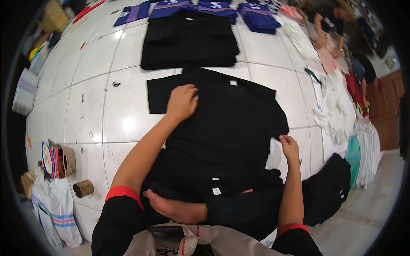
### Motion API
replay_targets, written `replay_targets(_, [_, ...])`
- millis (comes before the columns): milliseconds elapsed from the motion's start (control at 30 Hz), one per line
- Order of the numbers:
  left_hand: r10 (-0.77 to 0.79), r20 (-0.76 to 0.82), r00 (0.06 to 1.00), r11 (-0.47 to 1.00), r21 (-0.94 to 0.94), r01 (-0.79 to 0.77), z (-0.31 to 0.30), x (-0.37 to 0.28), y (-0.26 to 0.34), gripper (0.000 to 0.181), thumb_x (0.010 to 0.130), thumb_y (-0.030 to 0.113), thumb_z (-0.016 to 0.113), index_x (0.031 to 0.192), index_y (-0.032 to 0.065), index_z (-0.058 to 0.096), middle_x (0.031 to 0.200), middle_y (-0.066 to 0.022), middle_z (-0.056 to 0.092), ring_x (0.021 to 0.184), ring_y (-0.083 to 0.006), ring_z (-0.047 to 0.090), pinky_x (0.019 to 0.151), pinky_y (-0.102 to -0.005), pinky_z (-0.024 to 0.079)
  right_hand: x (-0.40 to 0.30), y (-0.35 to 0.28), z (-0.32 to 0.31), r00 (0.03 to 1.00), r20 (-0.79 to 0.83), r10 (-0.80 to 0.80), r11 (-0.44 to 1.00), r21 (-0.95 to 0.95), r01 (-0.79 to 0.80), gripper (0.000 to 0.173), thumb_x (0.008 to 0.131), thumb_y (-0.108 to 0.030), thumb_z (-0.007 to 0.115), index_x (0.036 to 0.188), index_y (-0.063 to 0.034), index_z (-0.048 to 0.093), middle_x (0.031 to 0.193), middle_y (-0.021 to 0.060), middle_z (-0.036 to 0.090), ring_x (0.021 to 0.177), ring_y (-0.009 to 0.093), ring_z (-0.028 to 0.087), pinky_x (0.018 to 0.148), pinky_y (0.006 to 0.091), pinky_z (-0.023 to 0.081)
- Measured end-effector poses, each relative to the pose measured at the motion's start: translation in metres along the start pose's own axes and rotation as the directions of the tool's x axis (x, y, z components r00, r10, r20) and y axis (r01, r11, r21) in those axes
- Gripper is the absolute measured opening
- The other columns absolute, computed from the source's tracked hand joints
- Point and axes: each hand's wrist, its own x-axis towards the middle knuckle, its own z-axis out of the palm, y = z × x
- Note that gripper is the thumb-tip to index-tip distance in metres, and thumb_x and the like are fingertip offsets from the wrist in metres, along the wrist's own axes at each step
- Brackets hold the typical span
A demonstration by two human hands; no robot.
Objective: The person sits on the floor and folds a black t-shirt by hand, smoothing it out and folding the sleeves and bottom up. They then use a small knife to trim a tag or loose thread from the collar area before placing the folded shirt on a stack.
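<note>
A black T-shirt (221, 118) lies spread on the tiled floor in front of my crossed legs, a small white label near its far edge. At the sleeve on the left, my left hand (183, 101) is over the cloth with fingers curled; whether it grips any fabric is hidden. My right hand (290, 148) pinches the edge of the other sleeve between thumb and fingers. Close to my bare foot (176, 208), more black cloth with white labels lies under the shirt's near end. Beyond the shirt is a stack of folded black garments (190, 41).
Purple folded garments (258, 17) line the far side. White clothing (336, 105) is heaped at right, near a black garment pile (326, 192). A basket (68, 161), cardboard tube (84, 188) and white sack (56, 208) stand left. Another person (330, 25) handles pink cloth.
</note>
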Motion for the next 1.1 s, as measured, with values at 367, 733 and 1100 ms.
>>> replay_targets(367, [0.210, 0.285, 0.935, 0.977, -0.085, -0.193, 0.217, 0.082, 0.183, 0.040, 0.101, 0.031, 0.063, 0.131, 0.0044, 0.065, 0.147, -0.0159, 0.058, 0.141, -0.0366, 0.050, 0.121, -0.0506, 0.036, 0.069, 0.086, 0.039, 0.916, -0.155, 0.371, 0.901, 0.298, -0.315, 0.064, 0.096, -0.057, 0.066, 0.115, 0.0033, 0.077, 0.116, 0.0233, 0.076, 0.111, 0.037, 0.072, 0.098, 0.0442, 0.054])
replay_targets(733, [0.116, 0.455, 0.883, 0.965, 0.159, -0.209, 0.246, 0.081, 0.191, 0.068, 0.109, 0.054, 0.039, 0.163, 0.0129, 0.040, 0.174, -0.0112, 0.027, 0.161, -0.0335, 0.023, 0.130, -0.0534, 0.017, 0.103, 0.092, 0.041, 0.910, 0.222, 0.350, 0.216, 0.926, -0.309, 0.054, 0.089, -0.029, 0.080, 0.129, 0.0038, 0.063, 0.120, 0.0176, 0.070, 0.108, 0.027, 0.067, 0.091, 0.0431, 0.052])
replay_targets(1100, [0.130, 0.439, 0.889, 0.955, 0.185, -0.231, 0.248, 0.083, 0.188, 0.067, 0.109, 0.054, 0.040, 0.163, 0.0134, 0.041, 0.173, -0.0122, 0.030, 0.160, -0.0339, 0.026, 0.129, -0.0532, 0.020, 0.090, 0.064, 0.024, 0.998, 0.044, 0.043, 0.690, 0.721, -0.061, 0.083, 0.090, -0.022, 0.079, 0.159, -0.0038, 0.037, 0.139, 0.0204, 0.063, 0.128, 0.032, 0.061, 0.111, 0.0426, 0.047])
